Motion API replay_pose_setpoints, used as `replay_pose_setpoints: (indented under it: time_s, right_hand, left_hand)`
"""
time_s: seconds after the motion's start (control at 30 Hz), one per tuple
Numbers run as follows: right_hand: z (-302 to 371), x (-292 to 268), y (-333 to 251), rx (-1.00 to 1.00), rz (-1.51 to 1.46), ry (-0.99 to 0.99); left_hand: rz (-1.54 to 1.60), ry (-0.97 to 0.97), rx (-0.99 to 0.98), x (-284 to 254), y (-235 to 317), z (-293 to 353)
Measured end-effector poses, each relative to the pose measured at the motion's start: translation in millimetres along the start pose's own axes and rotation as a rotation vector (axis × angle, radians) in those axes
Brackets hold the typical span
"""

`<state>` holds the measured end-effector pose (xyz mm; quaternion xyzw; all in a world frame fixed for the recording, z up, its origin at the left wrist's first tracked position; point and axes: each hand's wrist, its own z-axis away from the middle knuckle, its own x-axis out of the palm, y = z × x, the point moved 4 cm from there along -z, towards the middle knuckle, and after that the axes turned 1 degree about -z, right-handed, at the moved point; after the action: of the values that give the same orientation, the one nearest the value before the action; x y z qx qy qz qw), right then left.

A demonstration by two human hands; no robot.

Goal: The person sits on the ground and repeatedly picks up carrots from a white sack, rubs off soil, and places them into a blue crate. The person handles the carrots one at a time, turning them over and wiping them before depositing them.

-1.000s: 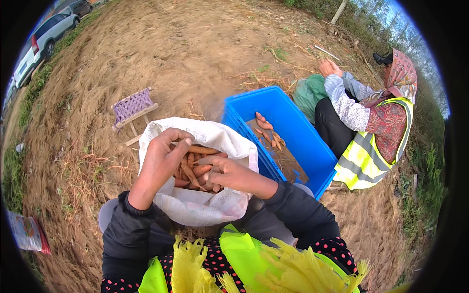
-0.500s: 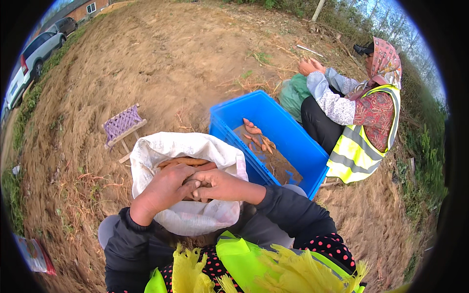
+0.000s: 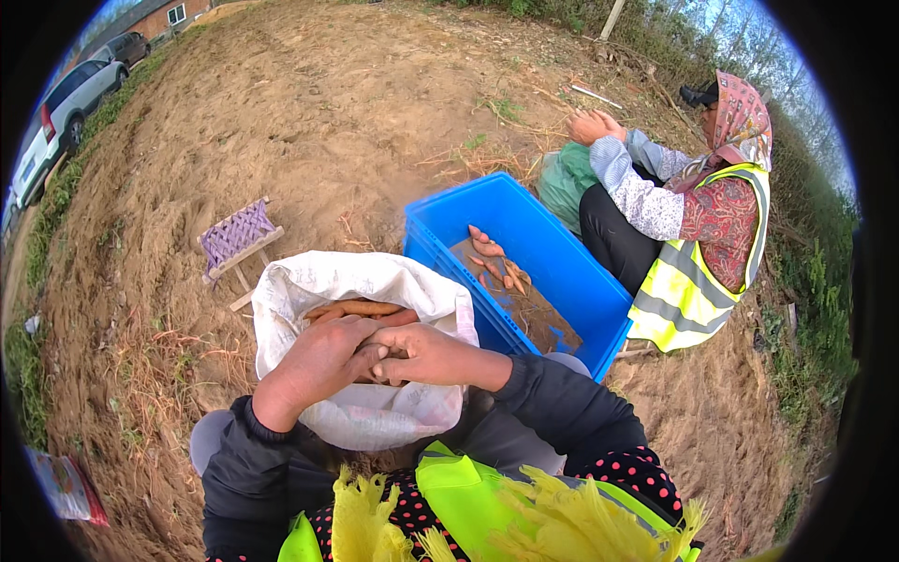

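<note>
Left hand (image 3: 321, 358) meets right hand (image 3: 433, 355) over sack (image 3: 365, 427), far rim (image 3: 370, 270) clear

An outdoor field (image 3: 309, 122) of bare soil (image 3: 716, 436), with dry stems (image 3: 164, 379), edging brush (image 3: 819, 300), a brick building (image 3: 152, 25) beyond.

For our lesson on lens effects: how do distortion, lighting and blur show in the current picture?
Head view: the white car appears tilted near the fisheye image's round rim; head view: daylight leaves the white sack bright, its inside partly shaded; head view: bushes at far right look smeared.
</note>
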<state>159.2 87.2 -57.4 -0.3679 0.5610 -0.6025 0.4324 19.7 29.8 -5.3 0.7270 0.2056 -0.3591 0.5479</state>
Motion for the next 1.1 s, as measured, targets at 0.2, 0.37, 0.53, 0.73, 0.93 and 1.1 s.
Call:
replay_pose_setpoints:
  time_s: [0.2,0.37,0.53,0.73,0.93,1.1]
  right_hand:
    - [0.2,-1.0,-2.5,0.012,0.010,0.003]
    - [0.4,-1.6,-2.6,0.011,0.060,0.008]
    - [-1.7,-0.3,1.6,0.006,0.013,-0.011]
    - [-2.4,-0.6,5.3,0.031,0.036,-0.016]
    - [-1.2,-0.4,2.7,-0.008,0.032,-0.004]
    - [-2.1,-1.8,4.9,0.021,0.049,-0.001]
  left_hand:
    - [-0.025,0.004,0.013,-1.8,1.0,-1.2]
    - [-0.002,0.023,0.042,-3.7,3.8,-1.3]
    - [-0.023,0.002,0.015,-2.9,1.1,-0.8]
    - [-0.031,-0.009,-0.004,-0.9,-1.1,-0.3]
    - [-0.047,-0.002,0.027,-0.9,-1.4,-0.5]
    - [-0.025,0.057,0.100,-1.1,2.2,-0.9]
